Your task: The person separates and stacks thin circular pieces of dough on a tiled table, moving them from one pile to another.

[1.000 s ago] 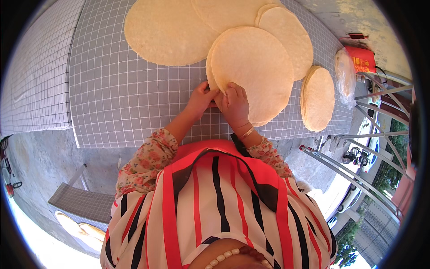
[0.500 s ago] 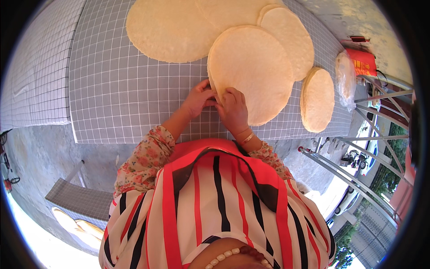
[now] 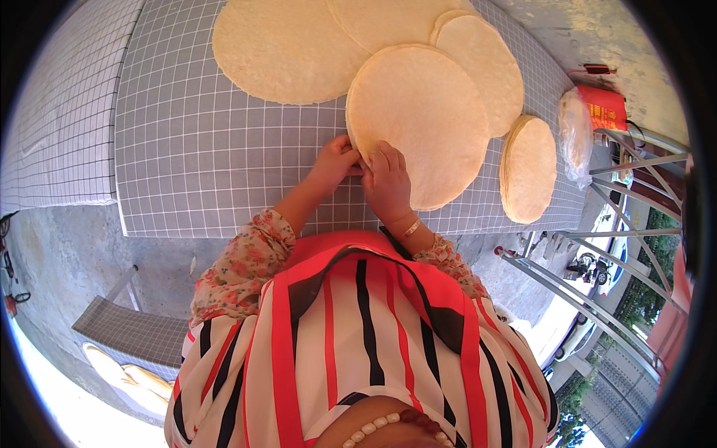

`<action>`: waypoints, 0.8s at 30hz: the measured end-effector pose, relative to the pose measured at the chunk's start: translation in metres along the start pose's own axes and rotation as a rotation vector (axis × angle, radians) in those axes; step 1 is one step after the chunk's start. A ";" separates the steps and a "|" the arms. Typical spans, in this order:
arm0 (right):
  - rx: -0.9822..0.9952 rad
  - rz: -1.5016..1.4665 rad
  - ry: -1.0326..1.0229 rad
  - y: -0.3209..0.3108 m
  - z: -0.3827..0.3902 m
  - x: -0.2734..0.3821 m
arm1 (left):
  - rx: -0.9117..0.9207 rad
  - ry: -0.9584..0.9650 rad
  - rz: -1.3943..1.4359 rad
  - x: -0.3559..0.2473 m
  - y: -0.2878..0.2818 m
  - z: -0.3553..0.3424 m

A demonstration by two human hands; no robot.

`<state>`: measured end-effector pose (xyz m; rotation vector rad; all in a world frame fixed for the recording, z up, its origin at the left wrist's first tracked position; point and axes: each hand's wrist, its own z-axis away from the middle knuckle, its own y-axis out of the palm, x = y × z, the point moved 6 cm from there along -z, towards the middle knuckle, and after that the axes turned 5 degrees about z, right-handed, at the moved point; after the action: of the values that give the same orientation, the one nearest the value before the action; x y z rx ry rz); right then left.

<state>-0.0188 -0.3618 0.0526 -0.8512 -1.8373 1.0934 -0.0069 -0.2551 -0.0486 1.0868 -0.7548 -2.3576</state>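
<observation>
- Right fingers [image 3: 385, 158] pinched the round stack [image 3: 422, 123] by its near-left edge
- left fingers [image 3: 343, 154] were there too, couldn't tell if gripping tbh
- another stack [image 3: 529, 170] sat to its right

Floral sleeves [image 3: 243, 261], white top [image 3: 343, 313] striped red and black, red apron [image 3: 310, 257], beaded necklace [image 3: 369, 428], bracelet [image 3: 413, 227]

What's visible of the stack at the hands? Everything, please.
The stack is round and pale tan, made of thin layers that look like dough or flatbread. Its top is matte and faintly mottled; its rim is slightly uneven. Several edges show at the left, too fine to count. It lies flat on the checked cloth, its far right side overlapping another stack. The left hand is at its near left edge; the right hand has fingers over the top there. Any pinch is unclear.
</observation>
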 end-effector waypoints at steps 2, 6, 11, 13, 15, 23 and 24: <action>0.024 0.036 -0.044 0.008 0.004 0.000 | -0.031 0.012 -0.028 0.004 -0.001 -0.002; 0.043 0.063 -0.064 0.006 0.017 -0.007 | -0.049 0.045 -0.033 0.006 -0.003 -0.003; -0.034 0.036 -0.035 -0.001 0.007 -0.005 | -0.046 0.045 -0.014 0.004 -0.001 -0.002; -0.053 0.009 -0.014 0.003 0.001 -0.011 | -0.026 0.045 -0.004 0.004 0.001 -0.002; -0.060 -0.017 0.000 0.007 -0.006 -0.013 | -0.042 0.033 -0.049 0.005 -0.001 -0.002; -0.058 -0.071 0.063 0.020 -0.012 -0.020 | -0.003 0.072 -0.050 0.006 -0.001 -0.003; -0.048 -0.076 0.070 0.021 -0.012 -0.021 | -0.002 0.071 -0.050 0.007 -0.002 -0.004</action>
<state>0.0036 -0.3667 0.0308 -0.8302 -1.8296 0.9637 -0.0081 -0.2589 -0.0561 1.1955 -0.7073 -2.3468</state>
